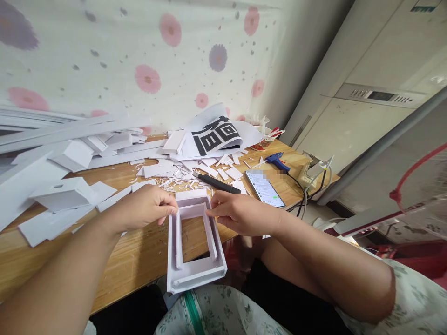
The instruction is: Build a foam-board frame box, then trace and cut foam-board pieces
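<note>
A white foam-board frame (pixel 197 279), rectangular with an outer and an inner wall around an open middle, rests partly on the table and juts over its near edge. My left hand (pixel 148 207) is closed with its fingertips on the frame's far left corner. On the opposite side, my right hand (pixel 240 213) pinches the inner right wall close to the far end. Beyond the frame lies a black-handled craft knife (pixel 223 184) among white board scraps (pixel 209 168). Some of my fingertips are hidden behind the walls.
Folded white board pieces (pixel 63 193) and long strips (pixel 70 132) cover the left side. A sheet with a large black character (pixel 216 135) lies at the back. To the right are a phone (pixel 264 188), a blue glue gun (pixel 278 162) and a power strip (pixel 309 177) with cables.
</note>
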`<state>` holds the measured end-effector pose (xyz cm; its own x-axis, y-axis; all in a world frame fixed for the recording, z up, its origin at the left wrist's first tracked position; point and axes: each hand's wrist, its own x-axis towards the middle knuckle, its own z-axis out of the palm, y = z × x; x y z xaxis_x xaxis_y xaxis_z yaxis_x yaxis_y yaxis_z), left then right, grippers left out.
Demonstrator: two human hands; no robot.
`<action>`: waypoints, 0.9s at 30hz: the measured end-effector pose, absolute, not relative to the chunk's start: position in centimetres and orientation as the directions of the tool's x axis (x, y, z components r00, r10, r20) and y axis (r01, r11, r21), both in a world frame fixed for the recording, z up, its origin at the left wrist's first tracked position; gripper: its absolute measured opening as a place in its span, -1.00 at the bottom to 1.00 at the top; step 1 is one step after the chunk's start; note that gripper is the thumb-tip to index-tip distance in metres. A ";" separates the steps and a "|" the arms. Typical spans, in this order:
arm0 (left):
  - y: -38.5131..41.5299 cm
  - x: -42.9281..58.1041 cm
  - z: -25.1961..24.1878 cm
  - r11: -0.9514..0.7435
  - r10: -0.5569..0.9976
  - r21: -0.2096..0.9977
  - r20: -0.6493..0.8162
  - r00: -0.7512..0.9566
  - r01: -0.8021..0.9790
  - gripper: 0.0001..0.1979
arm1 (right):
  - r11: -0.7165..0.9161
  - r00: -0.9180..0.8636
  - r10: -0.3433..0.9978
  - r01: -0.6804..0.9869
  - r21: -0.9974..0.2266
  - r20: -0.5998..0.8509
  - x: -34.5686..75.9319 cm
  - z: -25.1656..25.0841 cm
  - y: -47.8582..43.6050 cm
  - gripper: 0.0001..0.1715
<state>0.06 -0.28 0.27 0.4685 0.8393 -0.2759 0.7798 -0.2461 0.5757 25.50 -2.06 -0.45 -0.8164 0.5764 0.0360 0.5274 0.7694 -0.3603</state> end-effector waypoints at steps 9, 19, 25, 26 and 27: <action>-0.2 0.0 0.1 -0.241 0.843 0.566 -0.281 0.459 0.788 -0.65 | 0.783 -0.826 0.562 0.512 -0.352 0.048 25.5 -0.3 -2.1 -0.71; 0.1 -0.3 -0.2 -0.252 0.827 0.587 -0.283 0.486 0.770 -0.65 | 0.768 -0.810 0.586 0.548 -0.331 0.019 25.5 -0.4 -2.2 -0.70; 0.2 -0.6 -0.7 -0.246 0.824 0.605 -0.280 0.492 0.757 -0.70 | 0.756 -0.773 0.632 0.631 -0.175 -0.057 24.9 -0.2 -2.9 -0.71; 0.2 -0.6 -0.7 -0.247 0.824 0.610 -0.277 0.494 0.753 -0.70 | 0.754 -0.766 0.639 0.642 -0.140 -0.068 24.8 -0.1 -3.1 -0.71; 0.2 -0.6 -0.6 -0.249 0.821 0.615 -0.276 0.500 0.749 -0.70 | 0.753 -0.760 0.645 0.650 -0.108 -0.075 24.7 -0.1 -3.2 -0.71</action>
